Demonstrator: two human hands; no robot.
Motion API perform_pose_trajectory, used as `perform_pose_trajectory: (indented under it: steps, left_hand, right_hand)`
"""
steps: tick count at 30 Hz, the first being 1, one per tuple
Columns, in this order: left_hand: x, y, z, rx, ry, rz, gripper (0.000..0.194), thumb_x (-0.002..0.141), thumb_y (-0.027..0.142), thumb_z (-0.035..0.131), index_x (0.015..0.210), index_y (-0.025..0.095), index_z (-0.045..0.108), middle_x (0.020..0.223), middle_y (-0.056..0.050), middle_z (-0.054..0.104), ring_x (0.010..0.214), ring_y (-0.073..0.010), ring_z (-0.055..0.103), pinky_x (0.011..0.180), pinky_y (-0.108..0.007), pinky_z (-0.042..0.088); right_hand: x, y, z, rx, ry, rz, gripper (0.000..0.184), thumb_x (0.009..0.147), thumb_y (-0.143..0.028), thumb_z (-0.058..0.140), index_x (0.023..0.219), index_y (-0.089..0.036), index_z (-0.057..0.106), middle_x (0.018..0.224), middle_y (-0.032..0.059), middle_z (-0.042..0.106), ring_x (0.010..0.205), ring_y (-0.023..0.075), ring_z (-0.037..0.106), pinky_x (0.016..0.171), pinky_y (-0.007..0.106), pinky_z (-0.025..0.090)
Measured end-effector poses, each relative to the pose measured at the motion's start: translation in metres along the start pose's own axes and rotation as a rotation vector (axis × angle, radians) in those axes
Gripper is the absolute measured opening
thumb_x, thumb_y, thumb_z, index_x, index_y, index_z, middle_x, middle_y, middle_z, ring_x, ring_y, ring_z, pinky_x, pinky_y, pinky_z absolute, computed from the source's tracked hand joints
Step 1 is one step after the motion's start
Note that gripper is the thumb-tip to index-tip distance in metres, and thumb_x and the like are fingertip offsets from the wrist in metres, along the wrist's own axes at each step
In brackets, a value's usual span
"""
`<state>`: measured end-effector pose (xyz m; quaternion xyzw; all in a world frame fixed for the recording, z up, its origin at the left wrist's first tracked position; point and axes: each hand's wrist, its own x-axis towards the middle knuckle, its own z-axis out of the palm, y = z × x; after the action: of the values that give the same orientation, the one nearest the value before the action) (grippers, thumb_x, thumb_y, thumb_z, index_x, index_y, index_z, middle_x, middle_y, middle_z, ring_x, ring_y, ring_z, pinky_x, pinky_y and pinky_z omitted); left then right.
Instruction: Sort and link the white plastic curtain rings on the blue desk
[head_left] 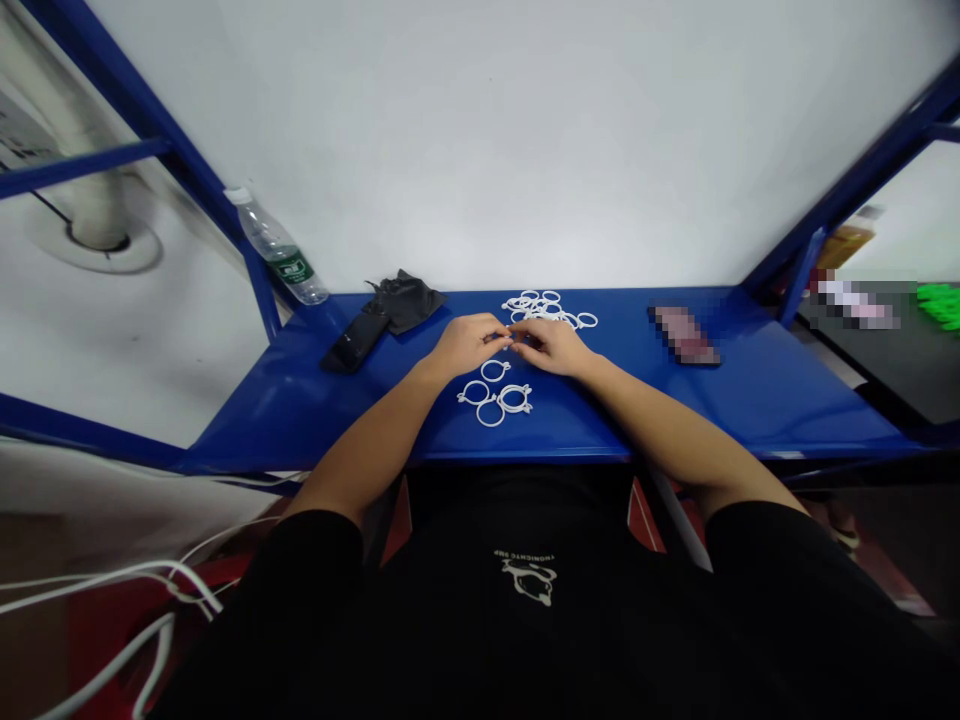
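My left hand (471, 343) and my right hand (553, 345) meet above the middle of the blue table, fingertips pinched close together. A tiny pale bit shows between the fingertips, but the fingers hide what it belongs to. Just behind my hands lies a pile of thin white plastic rings (551, 297) with small tabs, partly covered by my right hand. Nearer to me, several more such rings lie loosely grouped: a single ring (494, 380) below my left fingers, and others, including a ring (491, 424) at the front, touching or overlapping.
On the blue table (300, 420), a black phone (355, 342) and a crumpled black pouch (405, 300) lie left. A plastic bottle (281, 255) leans at the back left corner. A blurred phone-like object (684, 335) lies right. Blue frame posts (802, 275) flank the table, with a white wall behind.
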<state>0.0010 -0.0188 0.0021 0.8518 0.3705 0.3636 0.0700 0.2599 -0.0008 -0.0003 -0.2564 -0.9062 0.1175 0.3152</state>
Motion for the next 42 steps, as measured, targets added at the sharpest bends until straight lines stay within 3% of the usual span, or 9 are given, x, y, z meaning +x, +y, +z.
perform_pose_trajectory:
  steps: [10, 18, 21, 23, 27, 30, 35, 38, 42]
  left_hand:
    - [-0.002, 0.001, 0.003, 0.054, -0.014, 0.02, 0.016, 0.107, 0.029, 0.076, 0.095, 0.022, 0.083, 0.092, -0.005, 0.084, 0.081, -0.0197, 0.075, 0.077, -0.033, 0.056]
    - [-0.001, 0.004, 0.01, -0.06, -0.05, -0.064, 0.023, 0.108, 0.028, 0.077, 0.129, 0.024, 0.085, 0.116, -0.006, 0.089, 0.097, -0.0207, 0.083, 0.093, -0.034, 0.064]
    - [0.0, 0.005, 0.004, -0.046, -0.019, -0.104, 0.035, 0.106, 0.028, 0.081, 0.14, 0.023, 0.08, 0.122, -0.008, 0.087, 0.094, -0.02, 0.081, 0.093, -0.036, 0.064]
    - [0.0, 0.002, -0.001, -0.01, -0.05, -0.107, 0.029, 0.103, 0.029, 0.082, 0.132, 0.023, 0.083, 0.119, -0.008, 0.085, 0.089, -0.0193, 0.078, 0.09, -0.036, 0.063]
    - [-0.001, -0.01, -0.004, 0.033, -0.268, -0.08, 0.018, 0.093, 0.027, 0.086, 0.111, 0.024, 0.087, 0.106, -0.006, 0.083, 0.083, -0.0205, 0.074, 0.081, -0.035, 0.06]
    - [-0.002, -0.017, 0.0, 0.053, -0.343, -0.07, 0.019, 0.087, 0.022, 0.086, 0.106, 0.025, 0.087, 0.104, -0.006, 0.082, 0.089, -0.0232, 0.076, 0.079, -0.034, 0.058]
    - [-0.001, -0.015, 0.004, 0.067, -0.308, -0.086, 0.009, 0.096, 0.018, 0.078, 0.096, 0.024, 0.086, 0.099, -0.006, 0.081, 0.091, -0.0237, 0.076, 0.082, -0.035, 0.057]
    - [0.0, -0.009, 0.002, 0.086, -0.204, -0.103, 0.011, 0.102, 0.02, 0.076, 0.101, 0.023, 0.086, 0.105, -0.006, 0.082, 0.093, -0.0229, 0.075, 0.084, -0.035, 0.056]
    - [0.0, -0.006, -0.001, 0.081, -0.093, -0.096, 0.011, 0.105, 0.02, 0.076, 0.106, 0.023, 0.087, 0.11, -0.007, 0.082, 0.091, -0.0207, 0.074, 0.086, -0.035, 0.057]
  right_hand:
    - [0.001, -0.001, -0.001, 0.057, -0.078, -0.001, 0.043, 0.109, -0.051, 0.063, 0.137, -0.021, 0.076, 0.102, 0.0069, 0.085, 0.078, 0.0213, 0.072, 0.076, 0.035, 0.052]
    - [0.002, 0.007, 0.001, -0.088, -0.003, 0.066, 0.029, 0.108, -0.037, 0.06, 0.118, -0.02, 0.081, 0.101, 0.0102, 0.086, 0.084, 0.0242, 0.073, 0.078, 0.035, 0.05]
    - [0.003, 0.016, -0.005, -0.163, 0.081, 0.163, 0.027, 0.108, -0.041, 0.062, 0.108, -0.022, 0.082, 0.097, 0.0104, 0.086, 0.083, 0.0257, 0.074, 0.077, 0.036, 0.051]
    - [0.002, 0.025, -0.011, -0.205, 0.142, 0.27, 0.028, 0.107, -0.044, 0.065, 0.107, -0.022, 0.083, 0.093, 0.0104, 0.086, 0.082, 0.0269, 0.075, 0.077, 0.037, 0.053]
    - [-0.002, 0.046, -0.023, -0.246, 0.242, 0.504, 0.038, 0.1, -0.044, 0.073, 0.128, -0.022, 0.083, 0.092, 0.0077, 0.087, 0.084, 0.0297, 0.078, 0.077, 0.038, 0.056]
    - [-0.003, 0.054, -0.027, -0.241, 0.278, 0.571, 0.044, 0.098, -0.042, 0.073, 0.136, -0.021, 0.081, 0.096, 0.0082, 0.088, 0.089, 0.0309, 0.08, 0.08, 0.039, 0.058]
    - [-0.001, 0.04, -0.021, -0.131, 0.207, 0.374, 0.038, 0.102, -0.043, 0.069, 0.127, -0.019, 0.085, 0.102, 0.0107, 0.088, 0.084, 0.0276, 0.078, 0.084, 0.04, 0.059]
    - [0.001, 0.024, -0.011, -0.039, 0.069, 0.186, 0.038, 0.103, -0.044, 0.07, 0.127, -0.019, 0.085, 0.105, 0.0101, 0.088, 0.083, 0.0249, 0.076, 0.084, 0.038, 0.058]
    - [0.003, 0.011, -0.003, -0.006, -0.012, 0.07, 0.035, 0.108, -0.042, 0.066, 0.129, -0.022, 0.085, 0.107, 0.0095, 0.088, 0.088, 0.0254, 0.077, 0.083, 0.037, 0.057]
